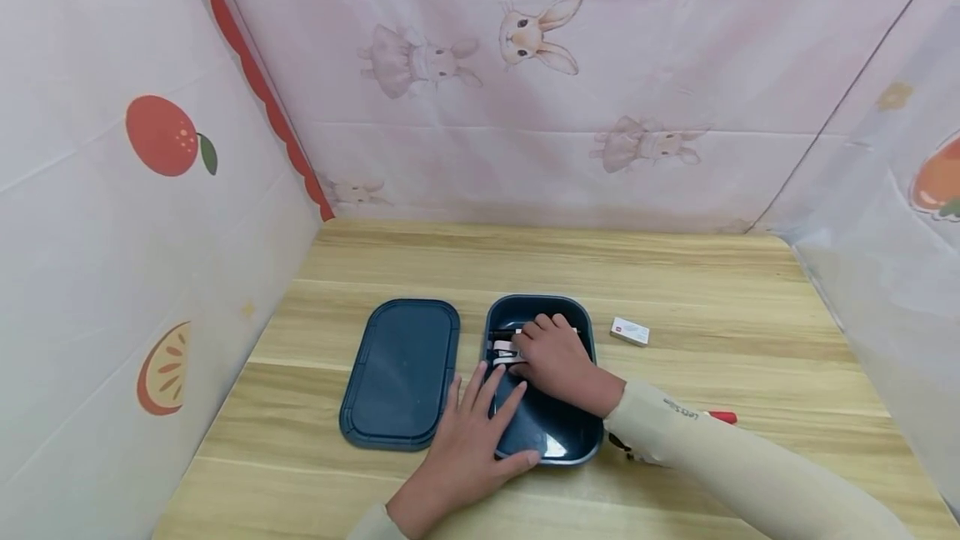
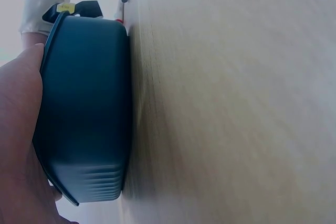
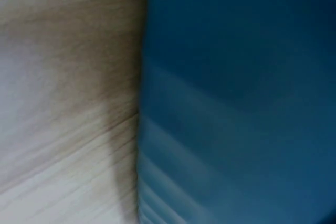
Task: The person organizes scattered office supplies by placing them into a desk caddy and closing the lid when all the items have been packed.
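Because a small pale thing (image 1: 504,347) lies in the far half of the blue box (image 1: 551,432), beside a dark stick (image 1: 501,334), I judge that the step in hand is to put small things in order inside this box. The right hand (image 1: 558,363) reaches down into the box with bent fingers and grips the pale thing, although its fingertips are partly hidden. The left hand (image 1: 471,440) is relaxed, with spread, straight fingers over the near left edge, and its thumb touches the rim. The next move probably calls for letting the pale thing settle flat, then lifting the right hand without dragging it.

The box seems to be of smooth, hard plastic, shiny on its floor, with rounded corners and ridges outside. To its left lies the flat, duller lid (image 1: 400,373), also with round corners. To the right are 1 small white block (image 1: 630,332) and, near the sleeve (image 1: 750,473), 1 red end (image 1: 722,417) of something. All stand on a table (image 1: 690,307) with yellowish wood grain.
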The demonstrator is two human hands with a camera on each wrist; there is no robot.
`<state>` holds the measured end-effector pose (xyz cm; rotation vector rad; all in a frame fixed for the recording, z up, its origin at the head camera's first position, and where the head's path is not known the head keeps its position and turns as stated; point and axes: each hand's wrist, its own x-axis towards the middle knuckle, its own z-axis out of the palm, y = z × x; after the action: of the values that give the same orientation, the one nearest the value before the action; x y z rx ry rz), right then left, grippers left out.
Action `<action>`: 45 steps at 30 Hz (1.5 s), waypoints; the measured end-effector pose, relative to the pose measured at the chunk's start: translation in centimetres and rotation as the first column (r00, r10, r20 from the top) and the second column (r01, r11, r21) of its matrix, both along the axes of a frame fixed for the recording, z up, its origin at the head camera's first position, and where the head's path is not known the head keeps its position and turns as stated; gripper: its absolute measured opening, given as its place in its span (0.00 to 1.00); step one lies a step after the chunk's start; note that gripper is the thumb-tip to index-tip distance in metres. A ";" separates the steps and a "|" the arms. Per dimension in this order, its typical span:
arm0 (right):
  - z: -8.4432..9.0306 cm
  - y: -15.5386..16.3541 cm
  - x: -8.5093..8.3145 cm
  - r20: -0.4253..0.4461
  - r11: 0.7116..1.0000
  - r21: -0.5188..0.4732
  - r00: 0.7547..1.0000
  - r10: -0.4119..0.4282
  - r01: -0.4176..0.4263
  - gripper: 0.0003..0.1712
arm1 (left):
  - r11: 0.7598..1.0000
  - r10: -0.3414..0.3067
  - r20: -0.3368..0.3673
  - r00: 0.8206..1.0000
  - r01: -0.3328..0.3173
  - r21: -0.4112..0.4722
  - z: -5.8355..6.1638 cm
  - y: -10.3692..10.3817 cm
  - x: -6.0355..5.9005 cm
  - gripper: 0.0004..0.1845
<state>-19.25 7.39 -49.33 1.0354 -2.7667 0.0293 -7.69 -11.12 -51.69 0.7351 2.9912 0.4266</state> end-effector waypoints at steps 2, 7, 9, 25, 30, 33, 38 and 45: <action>0.2 0.0 0.1 -0.010 1.000 -0.013 1.000 0.009 -0.009 0.23 | 1.000 0.004 0.000 1.000 -0.004 -0.004 0.0 -0.1 0.0 0.44; 0.3 0.2 0.1 -0.041 1.000 -0.003 0.999 0.017 -0.017 0.25 | 1.000 0.010 -0.009 1.000 -0.010 -0.004 0.0 -0.2 0.0 0.44; 0.5 0.5 0.1 -0.048 1.000 0.000 0.999 0.020 -0.020 0.26 | 1.000 0.011 -0.009 1.000 -0.011 -0.003 -0.1 -0.2 0.0 0.44; 2.2 4.5 0.2 -0.090 0.997 -0.079 0.996 -0.021 0.014 0.31 | 1.000 0.002 0.011 1.000 -0.002 0.017 0.2 0.1 0.0 0.44; 2.9 5.9 -0.1 -0.090 0.994 -0.100 0.995 -0.044 0.035 0.32 | 1.000 0.011 0.008 1.000 -0.011 0.007 0.1 0.0 0.0 0.44; 3.4 6.7 -0.2 -0.071 0.991 -0.119 0.995 -0.069 0.060 0.32 | 1.000 0.018 0.008 1.000 -0.018 0.002 0.1 0.1 0.1 0.44; 3.4 8.1 -0.5 -0.065 0.986 -0.126 0.991 -0.120 0.111 0.33 | 1.000 0.025 0.010 1.000 -0.025 0.000 0.1 0.1 0.1 0.44; 2.9 10.9 -1.2 -0.001 0.966 -0.164 0.980 -0.201 0.198 0.32 | 1.000 0.030 0.009 1.000 -0.030 0.009 0.1 0.1 0.2 0.43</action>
<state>-20.44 18.25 -46.44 0.7108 -2.7831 0.2135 -7.44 -10.97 -51.57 0.6886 2.9973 0.4446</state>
